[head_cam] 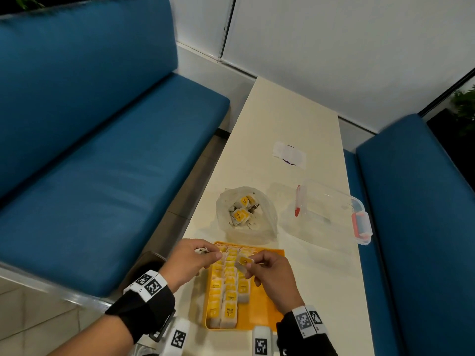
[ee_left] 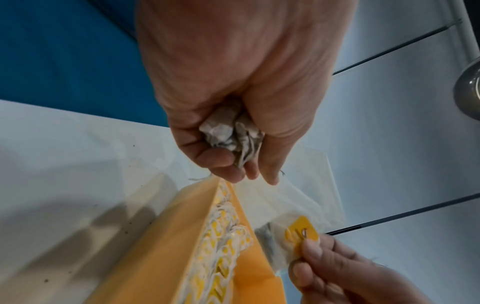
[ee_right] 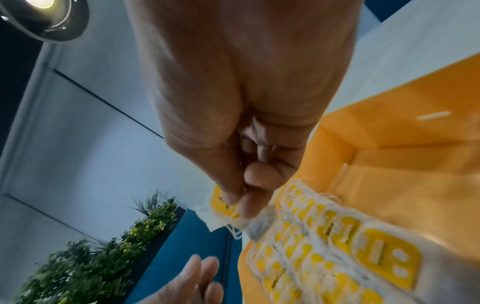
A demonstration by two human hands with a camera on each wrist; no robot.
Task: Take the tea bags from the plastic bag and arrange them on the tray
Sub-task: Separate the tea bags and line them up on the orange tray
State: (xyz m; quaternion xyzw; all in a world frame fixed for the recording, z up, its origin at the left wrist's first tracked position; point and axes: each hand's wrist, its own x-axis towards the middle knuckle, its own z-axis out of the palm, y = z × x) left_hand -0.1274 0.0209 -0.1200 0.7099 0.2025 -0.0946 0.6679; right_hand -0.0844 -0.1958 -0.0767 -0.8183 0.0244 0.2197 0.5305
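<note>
An orange tray (head_cam: 268,304) lies at the near end of the table, with rows of yellow-tagged tea bags (head_cam: 228,286) filling its left part. Behind it sits the open plastic bag (head_cam: 267,217) holding more tea bags (head_cam: 241,214). My left hand (head_cam: 213,253) hovers over the tray's far left corner and grips a crumpled bunch of tea bags (ee_left: 228,131) in its curled fingers. My right hand (head_cam: 250,263) pinches a single tea bag (head_cam: 243,260) by its yellow tag (ee_left: 301,230) above the rows (ee_right: 337,246).
A clear plastic container (head_cam: 331,214) with red latches stands right of the bag. A white paper scrap (head_cam: 289,155) lies farther back on the cream table (head_cam: 321,278). Blue benches (head_cam: 102,176) flank the table on both sides.
</note>
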